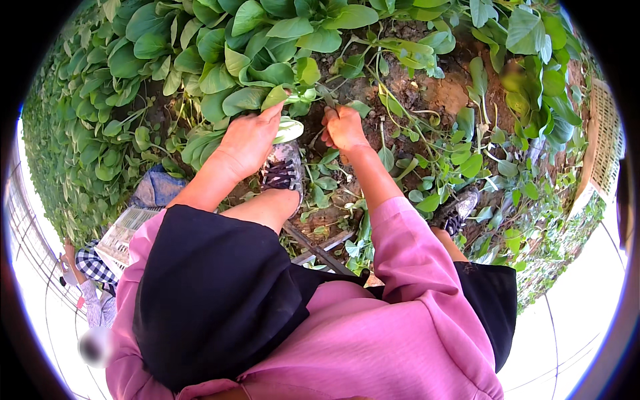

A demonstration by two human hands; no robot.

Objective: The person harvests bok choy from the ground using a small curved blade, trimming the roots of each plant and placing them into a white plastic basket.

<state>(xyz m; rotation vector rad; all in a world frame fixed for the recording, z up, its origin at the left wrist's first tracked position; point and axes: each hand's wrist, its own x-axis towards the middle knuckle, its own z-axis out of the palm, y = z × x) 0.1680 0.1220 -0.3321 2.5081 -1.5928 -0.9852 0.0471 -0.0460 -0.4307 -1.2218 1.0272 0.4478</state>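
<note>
My left hand [248,143] is closed around a leafy green that looks like bok choy [289,129], its pale stem showing beside the fingers. Just right of it, my right hand [345,128] is wrapped round a small knife [326,96]. The knife's dark blade points away from me toward the plant stems, and a bit of its handle shows under the wrist. Both hands are low over the soil, with a dense stand of bok choy [220,73] directly beyond and to the left of them.
My patterned shoes, left [283,167] and right [459,211], stand among low weeds. Crossed stool legs [320,250] show beneath me. Pale crates are at left [123,233] and far right [603,143]. A blue-grey cloth or bag [158,187] lies left; another person [91,261] is behind it.
</note>
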